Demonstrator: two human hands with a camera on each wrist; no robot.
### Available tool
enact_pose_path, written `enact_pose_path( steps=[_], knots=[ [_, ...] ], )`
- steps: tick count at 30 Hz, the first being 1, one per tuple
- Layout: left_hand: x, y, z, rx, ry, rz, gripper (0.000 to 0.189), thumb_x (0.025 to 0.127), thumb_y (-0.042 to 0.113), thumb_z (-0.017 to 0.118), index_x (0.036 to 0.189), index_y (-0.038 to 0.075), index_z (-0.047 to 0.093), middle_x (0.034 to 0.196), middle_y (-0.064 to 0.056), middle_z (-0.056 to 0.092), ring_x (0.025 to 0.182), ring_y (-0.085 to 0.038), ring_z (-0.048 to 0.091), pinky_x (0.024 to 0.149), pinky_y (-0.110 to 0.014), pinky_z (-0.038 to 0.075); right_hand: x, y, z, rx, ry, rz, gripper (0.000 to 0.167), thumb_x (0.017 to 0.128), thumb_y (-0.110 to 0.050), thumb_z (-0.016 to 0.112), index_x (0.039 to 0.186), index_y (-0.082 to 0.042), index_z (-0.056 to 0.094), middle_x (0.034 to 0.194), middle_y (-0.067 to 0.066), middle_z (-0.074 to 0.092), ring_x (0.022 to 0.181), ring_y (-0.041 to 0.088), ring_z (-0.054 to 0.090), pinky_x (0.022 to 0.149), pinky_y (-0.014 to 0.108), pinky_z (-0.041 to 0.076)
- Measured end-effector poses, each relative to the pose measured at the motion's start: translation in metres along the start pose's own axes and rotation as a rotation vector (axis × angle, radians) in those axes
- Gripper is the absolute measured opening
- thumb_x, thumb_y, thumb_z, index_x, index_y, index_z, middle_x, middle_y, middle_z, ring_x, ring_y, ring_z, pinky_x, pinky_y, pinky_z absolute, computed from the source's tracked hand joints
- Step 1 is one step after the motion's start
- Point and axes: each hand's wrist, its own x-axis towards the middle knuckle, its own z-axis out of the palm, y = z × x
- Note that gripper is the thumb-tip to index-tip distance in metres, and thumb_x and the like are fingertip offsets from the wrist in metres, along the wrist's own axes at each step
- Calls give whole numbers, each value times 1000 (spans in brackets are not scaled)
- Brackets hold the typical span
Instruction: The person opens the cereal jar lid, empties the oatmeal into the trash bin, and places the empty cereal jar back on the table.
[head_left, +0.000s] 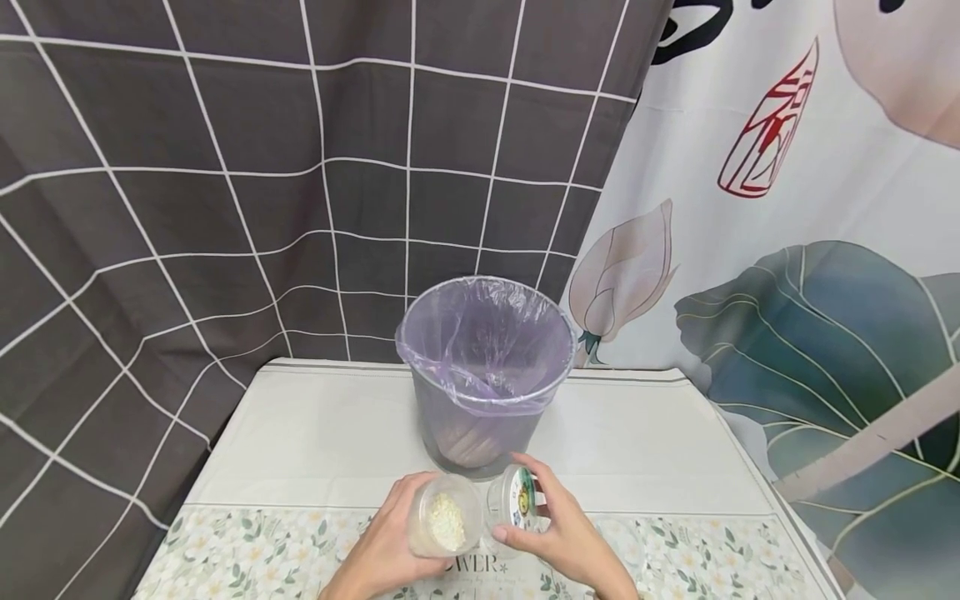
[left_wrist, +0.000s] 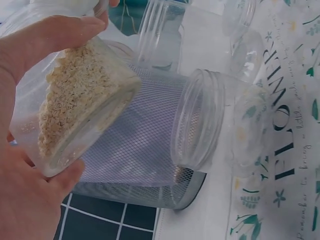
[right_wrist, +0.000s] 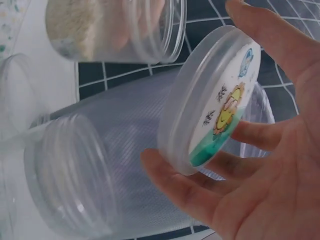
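My left hand (head_left: 392, 533) grips a clear plastic jar (left_wrist: 90, 100), fingers and thumb curled round its side. The jar is tilted, with pale, rice-like grains (head_left: 446, 522) lying against its base and wall. In my right hand (head_left: 561, 537) is a round screw lid (right_wrist: 210, 107), pinched at its rim and turned on edge. A white, yellow and green label covers its top. The lid is apart from the held jar, close to its right in the head view. Below the hands, two more clear jars stand without lids, one (left_wrist: 199, 120) nearer and one (left_wrist: 167, 37) beyond it.
A mesh bin (head_left: 480, 429) lined with a thin purple bag (head_left: 480, 333) stands just beyond the hands. Under everything lies a white table cover (head_left: 337, 433) with a floral front band. Dark gridded cloth (head_left: 262, 208) and a printed curtain (head_left: 750, 292) hang behind.
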Motion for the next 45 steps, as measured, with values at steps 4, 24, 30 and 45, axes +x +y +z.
enact_pose_path(
  steps=[4,24,30,45],
  knots=[
    [-3,0,0,5,20,-25,96,49,37,86,132,24,39,124,17,40,110,-13,49,89,-47,47,-2,7,-3,-21,53,23,77,72,-37,76,137,-32,35,136,-1,40,119,25,45,82,31,49],
    [-3,1,1,44,157,77,103,45,34,89,133,27,36,123,5,47,109,-15,51,85,-44,51,-8,40,-38,-156,212,72,83,71,-36,77,140,-21,33,130,8,45,109,27,49,80,38,49],
    [-2,1,-1,69,198,114,102,47,37,88,134,24,36,123,4,47,107,-17,52,83,-43,52,-7,51,-40,-192,234,88,79,73,-36,75,139,-15,35,125,12,46,99,24,51,75,39,50],
    [0,6,0,52,261,185,99,49,38,88,133,13,41,123,2,45,106,-19,52,79,-47,52,6,84,-49,-302,272,298,93,75,-47,69,140,0,22,123,28,38,96,30,51,75,38,46]
  ],
)
